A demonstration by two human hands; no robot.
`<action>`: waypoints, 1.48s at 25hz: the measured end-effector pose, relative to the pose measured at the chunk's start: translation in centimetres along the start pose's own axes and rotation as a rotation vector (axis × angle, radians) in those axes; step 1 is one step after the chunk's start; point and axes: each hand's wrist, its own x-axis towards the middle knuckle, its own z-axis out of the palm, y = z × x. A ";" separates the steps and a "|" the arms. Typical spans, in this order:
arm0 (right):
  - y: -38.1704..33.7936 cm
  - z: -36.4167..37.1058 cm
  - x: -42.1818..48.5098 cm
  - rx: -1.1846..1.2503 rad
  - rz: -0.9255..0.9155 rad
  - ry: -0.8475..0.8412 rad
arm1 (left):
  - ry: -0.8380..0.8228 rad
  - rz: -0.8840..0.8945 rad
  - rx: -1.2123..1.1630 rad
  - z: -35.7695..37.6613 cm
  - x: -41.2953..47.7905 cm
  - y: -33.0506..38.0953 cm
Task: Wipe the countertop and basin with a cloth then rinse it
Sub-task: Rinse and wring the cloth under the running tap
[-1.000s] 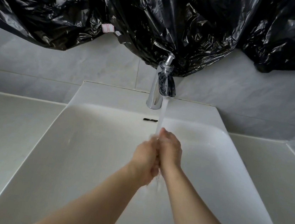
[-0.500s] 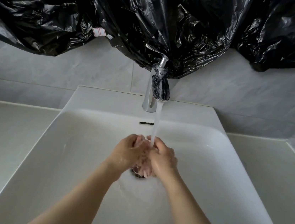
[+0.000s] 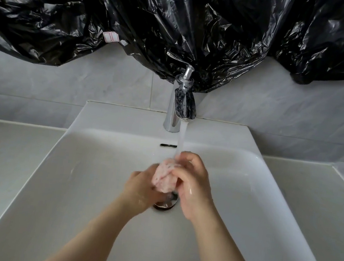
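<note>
A small pale pink cloth, bunched up and wet, is held between both hands over the white basin. My left hand grips its lower end and my right hand pinches its upper end. Water streams from the chrome tap straight onto the top of the cloth. The metal drain shows just below the hands, partly hidden by them.
Pale countertop runs on both sides of the basin. Crumpled black plastic sheeting hangs over the grey tiled wall, low behind the tap. The overflow slot sits in the basin's back wall.
The hands were pressed tight together with the cloth hidden; now they have drawn apart and the pink cloth shows between them under the stream. The view has tilted down slightly.
</note>
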 end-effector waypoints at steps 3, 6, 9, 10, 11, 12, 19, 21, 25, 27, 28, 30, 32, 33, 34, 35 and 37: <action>0.7 -0.4 0.5 -0.296 -0.010 0.205 | -0.007 -0.230 -0.848 -0.6 0.3 0.4; 1.0 -0.5 0.3 -0.779 -0.025 0.152 | -0.349 -0.156 -1.461 -1.4 0.0 0.8; -0.6 -0.7 0.4 -0.617 0.091 0.176 | -0.222 -0.221 -1.273 -0.3 0.3 1.9; -1.1 -0.9 0.4 -0.505 0.081 0.190 | -0.147 -0.238 -1.150 0.2 0.5 2.4; -1.2 -1.0 0.4 -0.450 0.059 0.218 | -0.136 -0.214 -1.020 0.6 0.6 3.0; -1.2 -1.2 0.3 -0.447 0.055 0.255 | -0.160 -0.180 -0.896 1.1 0.8 3.7; -1.3 -1.7 -0.1 -0.610 -0.023 0.335 | -0.227 -0.266 -0.733 0.1 1.2 5.1; -2.3 -1.4 0.2 -0.669 -0.097 0.344 | -0.361 -0.267 -0.737 -1.3 1.0 5.0; -6.7 1.0 1.2 -0.764 -0.424 0.352 | -0.291 -0.210 -0.569 -2.8 0.3 5.6; -9.5 2.9 2.2 -0.833 -0.625 0.314 | -0.303 -0.178 -0.535 -3.6 0.7 5.6; -10.8 3.9 2.8 -0.915 -0.704 0.269 | -0.322 -0.182 -0.541 -4.1 0.7 5.7; -12.8 5.7 4.1 -1.155 -0.777 0.142 | -0.309 -0.182 -0.562 -4.9 0.6 5.7; -13.5 6.8 5.0 -1.306 -0.790 0.036 | -0.218 -0.172 -0.591 -5.9 0.3 5.2; -13.6 7.0 5.1 -1.331 -0.806 0.029 | -0.179 -0.167 -0.607 -6.4 0.1 4.8; -13.5 7.1 5.1 -1.349 -0.828 0.033 | -0.145 -0.164 -0.622 -6.9 -0.1 4.6; -13.3 7.1 5.0 -1.390 -0.846 0.030 | -0.106 -0.167 -0.632 -7.4 -0.2 4.1; -12.3 6.8 4.4 -1.502 -0.845 0.006 | -0.054 -0.173 -0.668 -8.2 -0.5 3.3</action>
